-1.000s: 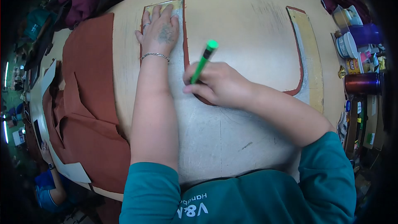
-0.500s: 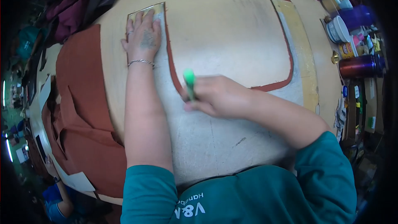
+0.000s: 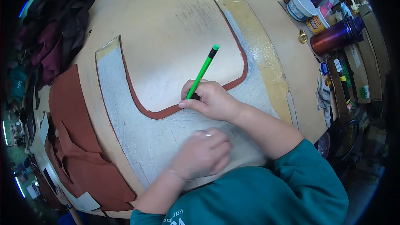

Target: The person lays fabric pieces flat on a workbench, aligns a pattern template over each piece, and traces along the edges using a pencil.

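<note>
In the head view my right hand (image 3: 210, 98) is closed round a bright green pencil (image 3: 204, 70), its green-tipped end pointing up. The point of the pencil is hidden by my fingers. They rest at the inner curve of a large grey U-shaped template (image 3: 114, 81) with yellow-taped parts. A strip of rust-brown material (image 3: 164, 111) shows along that inner edge, from under the template. My left hand (image 3: 202, 152) is over the template's near part, its fingers bent and smeared by motion; whether it holds anything is hidden.
Rust-brown material (image 3: 79, 129) lies folded at the left, with dark and maroon cloth (image 3: 52, 43) behind it. A white tub (image 3: 301, 6), a purple-red bottle (image 3: 333, 37) and cardboard boxes (image 3: 371, 54) line the right side. Another person's hand (image 3: 62, 196) shows at the lower left.
My left hand has come off the template's far left arm and back towards my body. My right hand stays at the inner curve with the pencil. The view has shifted and turned.
</note>
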{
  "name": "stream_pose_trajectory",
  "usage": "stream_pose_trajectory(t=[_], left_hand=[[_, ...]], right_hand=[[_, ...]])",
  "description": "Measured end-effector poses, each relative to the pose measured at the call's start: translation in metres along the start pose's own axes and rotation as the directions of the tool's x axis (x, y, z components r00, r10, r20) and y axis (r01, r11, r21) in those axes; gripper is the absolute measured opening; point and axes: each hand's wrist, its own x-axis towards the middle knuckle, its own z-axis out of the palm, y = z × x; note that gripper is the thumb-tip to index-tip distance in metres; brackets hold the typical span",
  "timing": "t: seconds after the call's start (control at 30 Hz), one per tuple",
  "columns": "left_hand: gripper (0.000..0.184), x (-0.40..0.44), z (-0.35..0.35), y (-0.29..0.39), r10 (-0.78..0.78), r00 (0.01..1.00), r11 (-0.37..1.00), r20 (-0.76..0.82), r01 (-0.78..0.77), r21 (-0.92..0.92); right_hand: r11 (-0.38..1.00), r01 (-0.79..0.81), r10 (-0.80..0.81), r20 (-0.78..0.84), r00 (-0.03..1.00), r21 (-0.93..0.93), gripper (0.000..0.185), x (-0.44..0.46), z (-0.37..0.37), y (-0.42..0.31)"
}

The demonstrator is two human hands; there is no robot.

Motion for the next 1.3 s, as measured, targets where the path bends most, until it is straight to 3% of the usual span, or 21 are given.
stream_pose_trajectory(t=[0.07,0.2,0.3,0.43,0.5,0.6,0.7,0.77,0.87,0.97,1.03,1.1,1.17,1.23,1.3], left_hand=[[0.03,0.02,0.037,-0.002,-0.058,0.998,0.965,0.027,0.049,0.256],[0.043,0.032,0.043,0.008,-0.104,0.989,0.892,-0.106,0.14,0.43],[0.046,0.036,0.037,0.012,-0.108,0.985,0.887,-0.135,0.157,0.434],[0.052,0.031,0.039,0.011,-0.18,0.983,0.895,-0.043,0.182,0.407],[0.053,0.029,0.042,0.007,-0.201,0.98,0.894,-0.006,0.186,0.407],[0.051,0.029,0.042,0.006,-0.169,0.984,0.9,-0.046,0.174,0.399],[0.046,0.032,0.036,0.009,-0.122,0.979,0.907,-0.162,0.176,0.383],[0.043,0.031,0.039,0.009,-0.125,0.978,0.916,-0.169,0.18,0.359],[0.045,0.028,0.042,0.005,-0.262,0.964,0.933,0.054,0.239,0.271],[0.045,0.026,0.043,0.002,-0.189,0.982,0.938,-0.009,0.183,0.293],[0.045,0.027,0.039,0.005,-0.099,0.983,0.932,-0.154,0.145,0.332],[0.046,0.028,0.038,0.007,-0.067,0.971,0.934,-0.23,0.143,0.328],[0.048,0.027,0.038,0.007,-0.125,0.979,0.943,-0.16,0.167,0.288],[0.049,0.025,0.043,0.001,-0.172,0.984,0.949,-0.036,0.176,0.263],[0.049,0.025,0.046,0.001,-0.152,0.985,0.935,-0.086,0.172,0.309]], right_hand=[[0.999,0.009,-0.01,-0.033,0.999,-0.044,0.016,-0.003,-0.001,-0.002],[0.97,0.026,-0.051,-0.097,0.994,-0.242,0.015,-0.018,-0.032,0.019],[0.958,-0.268,0.263,-0.057,0.963,-0.104,0.016,-0.024,-0.072,0.002],[0.956,0.016,-0.004,0.041,0.999,-0.294,0.018,0.0,-0.025,-0.011],[0.945,0.146,-0.111,0.135,0.985,-0.294,0.019,0.014,0.0,-0.01],[0.929,0.076,0.004,0.215,0.977,-0.361,0.021,0.015,-0.012,-0.013],[0.922,-0.207,0.281,0.198,0.939,-0.327,0.021,0.005,-0.052,-0.028],[0.926,0.002,0.082,0.207,0.975,-0.377,0.02,0.007,-0.031,-0.024],[0.928,0.222,-0.112,0.345,0.932,-0.299,0.019,0.031,0.014,-0.023],[0.938,0.188,-0.034,0.461,0.887,-0.293,0.02,0.045,0.016,-0.026],[0.903,0.068,0.16,0.478,0.864,-0.424,0.021,0.044,-0.02,-0.034],[0.924,0.028,0.169,0.473,0.864,-0.381,0.022,0.04,-0.034,-0.024],[0.902,0.192,0.016,0.474,0.88,-0.387,0.021,0.042,-0.015,-0.026],[0.933,0.225,-0.071,0.467,0.881,-0.282,0.019,0.044,0.013,-0.027],[0.925,0.255,-0.144,0.363,0.921,-0.28,0.019,0.032,0.015,-0.018]])
